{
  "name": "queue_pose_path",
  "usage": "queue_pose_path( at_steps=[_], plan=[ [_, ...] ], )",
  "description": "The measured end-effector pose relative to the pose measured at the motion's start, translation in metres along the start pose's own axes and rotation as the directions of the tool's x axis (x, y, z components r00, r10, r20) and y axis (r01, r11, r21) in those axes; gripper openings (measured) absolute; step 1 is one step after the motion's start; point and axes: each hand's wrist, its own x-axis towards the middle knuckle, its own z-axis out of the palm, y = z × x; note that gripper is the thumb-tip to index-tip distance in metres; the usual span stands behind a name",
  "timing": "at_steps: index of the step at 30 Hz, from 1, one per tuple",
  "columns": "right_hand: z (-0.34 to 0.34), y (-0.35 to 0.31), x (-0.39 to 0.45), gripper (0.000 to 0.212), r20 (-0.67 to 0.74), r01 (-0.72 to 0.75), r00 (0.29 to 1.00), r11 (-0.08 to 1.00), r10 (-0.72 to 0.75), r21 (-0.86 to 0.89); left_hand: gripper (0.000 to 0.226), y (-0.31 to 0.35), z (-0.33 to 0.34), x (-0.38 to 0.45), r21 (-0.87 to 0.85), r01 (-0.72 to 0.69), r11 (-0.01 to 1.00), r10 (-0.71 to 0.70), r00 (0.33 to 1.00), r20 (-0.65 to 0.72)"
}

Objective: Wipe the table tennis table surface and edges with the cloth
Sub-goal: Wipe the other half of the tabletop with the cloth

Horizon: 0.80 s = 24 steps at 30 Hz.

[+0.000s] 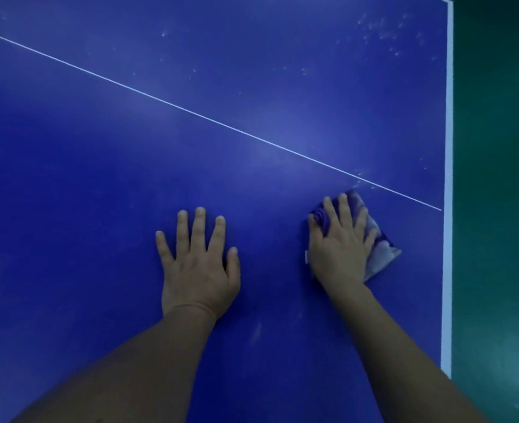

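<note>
Left hand [198, 264]: flat on blue table [99, 178], palm down, 5 fingers spread, holding nothing. Right hand [339, 245]: palm down, fingers straight, pressing folded cloth [380, 248] onto table, just below thin white centre line [209, 117], near white edge stripe [448, 178].

The right hand [339, 245] lies flat over the folded purple-and-white patterned cloth [380, 251], so most of the cloth is hidden; only its right side and a bunched part between the fingers can be seen. The blue table tennis table [99, 178] is cut by the left, top and bottom edges. Both forearms leave the picture at the bottom. The pale specks [380, 32] on the table are too small to identify.
</note>
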Motion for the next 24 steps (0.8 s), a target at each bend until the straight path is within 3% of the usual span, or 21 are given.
queue_pose_path(
  at_steps=[6,9,11,13,16,19,22,24],
  plan=[
    [-0.016,-0.018,0.065,0.060,-0.007,-0.113,0.993,0.992,0.114,0.059,0.069,0.000,0.001,-0.001,0.007,-0.011,1.000,0.011,1.000,-0.002],
    [-0.013,-0.021,0.044,0.058,-0.006,0.101,0.995,0.994,-0.101,0.028,0.069,0.000,0.003,0.000,0.014,-0.009,1.000,0.009,1.000,-0.007],
    [-0.012,-0.003,0.011,0.060,0.029,0.283,0.959,0.959,-0.283,-0.003,0.068,-0.001,0.004,0.000,0.014,-0.007,1.000,0.007,1.000,-0.009],
    [-0.016,0.025,-0.009,0.066,0.080,0.357,0.932,0.934,-0.353,-0.034,0.068,-0.002,0.003,0.000,0.004,-0.005,1.000,0.005,1.000,-0.008],
    [-0.026,0.046,0.019,0.065,0.035,0.251,0.968,0.966,-0.250,-0.055,0.068,-0.002,0.003,0.000,0.007,-0.006,1.000,0.006,1.000,-0.008],
    [-0.026,0.022,0.057,0.055,0.009,0.130,0.991,0.991,-0.130,0.000,0.068,-0.001,0.002,-0.001,0.009,-0.014,1.000,0.014,1.000,-0.010],
    [-0.016,-0.018,0.044,0.052,0.018,0.287,0.958,0.958,-0.287,-0.009,0.068,-0.001,0.003,-0.001,0.005,-0.005,1.000,0.005,1.000,-0.012],
    [-0.006,-0.033,0.000,0.057,0.056,0.451,0.891,0.893,-0.451,0.013,0.066,-0.001,0.003,-0.001,0.010,-0.011,1.000,0.012,1.000,-0.010]
  ],
)
